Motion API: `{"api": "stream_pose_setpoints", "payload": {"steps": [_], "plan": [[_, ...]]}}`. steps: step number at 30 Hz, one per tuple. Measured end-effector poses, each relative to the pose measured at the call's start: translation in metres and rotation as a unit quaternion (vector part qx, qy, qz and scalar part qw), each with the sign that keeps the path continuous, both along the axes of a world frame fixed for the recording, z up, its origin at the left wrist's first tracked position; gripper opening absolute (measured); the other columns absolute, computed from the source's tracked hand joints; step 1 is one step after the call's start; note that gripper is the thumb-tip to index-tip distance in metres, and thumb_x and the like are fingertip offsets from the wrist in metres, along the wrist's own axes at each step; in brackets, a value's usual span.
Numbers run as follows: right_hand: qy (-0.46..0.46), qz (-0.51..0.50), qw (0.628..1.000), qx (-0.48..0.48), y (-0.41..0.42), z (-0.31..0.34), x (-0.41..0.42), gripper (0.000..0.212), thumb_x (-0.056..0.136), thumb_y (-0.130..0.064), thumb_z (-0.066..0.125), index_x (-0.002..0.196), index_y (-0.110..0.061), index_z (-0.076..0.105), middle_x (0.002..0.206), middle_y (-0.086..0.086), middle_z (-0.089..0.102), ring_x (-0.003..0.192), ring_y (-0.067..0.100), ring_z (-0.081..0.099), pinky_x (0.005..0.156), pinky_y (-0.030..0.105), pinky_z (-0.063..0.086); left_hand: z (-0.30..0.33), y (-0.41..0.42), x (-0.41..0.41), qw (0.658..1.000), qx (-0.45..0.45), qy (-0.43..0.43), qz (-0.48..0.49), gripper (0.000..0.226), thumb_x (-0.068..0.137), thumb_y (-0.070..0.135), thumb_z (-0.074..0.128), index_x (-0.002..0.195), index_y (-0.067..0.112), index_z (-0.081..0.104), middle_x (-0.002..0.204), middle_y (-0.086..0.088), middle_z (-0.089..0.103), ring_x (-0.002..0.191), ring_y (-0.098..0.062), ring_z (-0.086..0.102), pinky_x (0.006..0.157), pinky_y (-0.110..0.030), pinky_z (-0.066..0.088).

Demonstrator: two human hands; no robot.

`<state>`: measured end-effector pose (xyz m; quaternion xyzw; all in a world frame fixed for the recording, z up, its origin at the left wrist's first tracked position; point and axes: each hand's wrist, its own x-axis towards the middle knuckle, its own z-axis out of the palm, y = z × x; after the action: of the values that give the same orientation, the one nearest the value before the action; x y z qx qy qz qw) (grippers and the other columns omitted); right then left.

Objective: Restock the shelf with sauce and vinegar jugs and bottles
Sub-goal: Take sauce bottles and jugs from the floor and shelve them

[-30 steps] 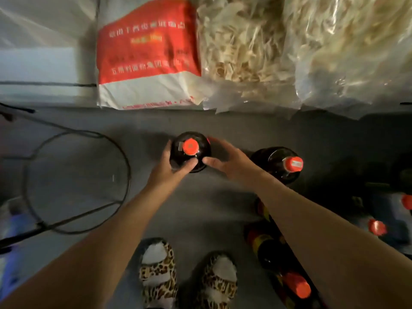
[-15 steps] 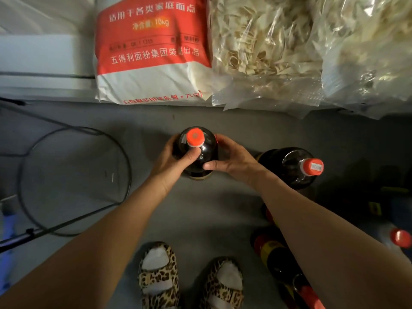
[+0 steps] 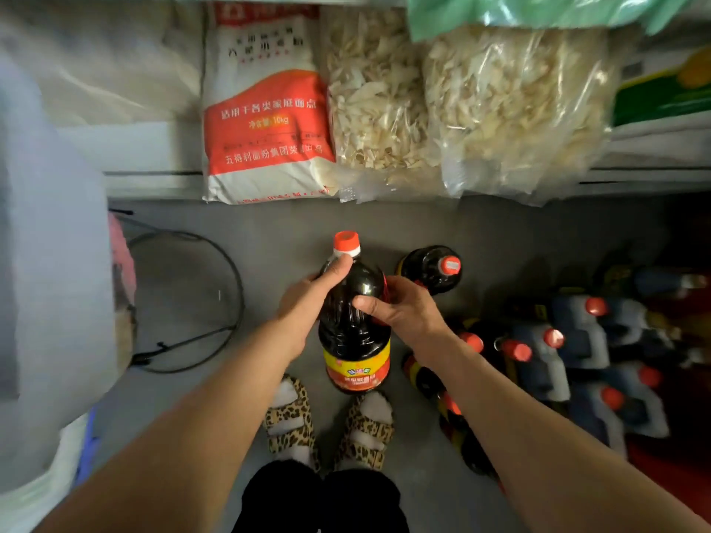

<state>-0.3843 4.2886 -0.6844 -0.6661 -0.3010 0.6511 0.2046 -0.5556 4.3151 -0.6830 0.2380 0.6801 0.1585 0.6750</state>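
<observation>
Gripping dark sauce bottle (image 3: 352, 321), both hands (image 3: 304, 305) (image 3: 404, 309).

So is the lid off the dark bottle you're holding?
No, the orange cap sits on the dark bottle, gripped by the left hand and right hand.

Bare floor (image 3: 269, 232) ahead and left; second bottle (image 3: 431, 269) just right, jugs (image 3: 577, 340) crowd far right, wire ring (image 3: 184, 302) left.
</observation>
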Motion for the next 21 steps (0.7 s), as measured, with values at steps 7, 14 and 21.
{"api": "stream_pose_setpoints", "payload": {"steps": [7, 14, 21], "plan": [[-0.007, -0.066, 0.997, 0.050, 0.009, 0.175, 0.011, 0.057, 0.048, -0.052, 0.090, 0.096, -0.026, 0.071, 0.099, -0.003, 0.078, 0.093, 0.016, 0.075, 0.091, 0.042, 0.059, 0.185, 0.022, 0.021, 0.997, 0.054, -0.012, -0.048, 0.127, 0.022, 0.100, 0.062, 0.127, 0.029, 0.065, 0.132, 0.000, 0.065, 0.123, -0.023, 0.057, 0.108, -0.042, 0.042], [-0.036, -0.093, 0.983, 0.154, 0.018, 0.381, 0.016, 0.069, 0.051, -0.053, 0.088, 0.105, -0.014, 0.073, 0.100, 0.010, 0.077, 0.100, 0.036, 0.072, 0.094, 0.053, 0.056, 0.383, 0.046, 0.025, 0.983, 0.143, -0.044, -0.105, 0.113, 0.033, 0.095, 0.067, 0.125, 0.030, 0.065, 0.136, 0.000, 0.062, 0.124, -0.023, 0.056, 0.109, -0.045, 0.041], [-0.057, -0.151, 0.944, 0.287, 0.026, 0.565, 0.017, 0.045, 0.073, -0.032, 0.087, 0.106, -0.005, 0.071, 0.098, 0.010, 0.075, 0.087, 0.021, 0.069, 0.088, 0.047, 0.059, 0.564, 0.073, 0.033, 0.928, 0.324, -0.054, -0.174, 0.082, 0.060, 0.087, 0.062, 0.122, 0.033, 0.065, 0.126, 0.004, 0.066, 0.111, -0.016, 0.061, 0.095, -0.031, 0.047]]}}
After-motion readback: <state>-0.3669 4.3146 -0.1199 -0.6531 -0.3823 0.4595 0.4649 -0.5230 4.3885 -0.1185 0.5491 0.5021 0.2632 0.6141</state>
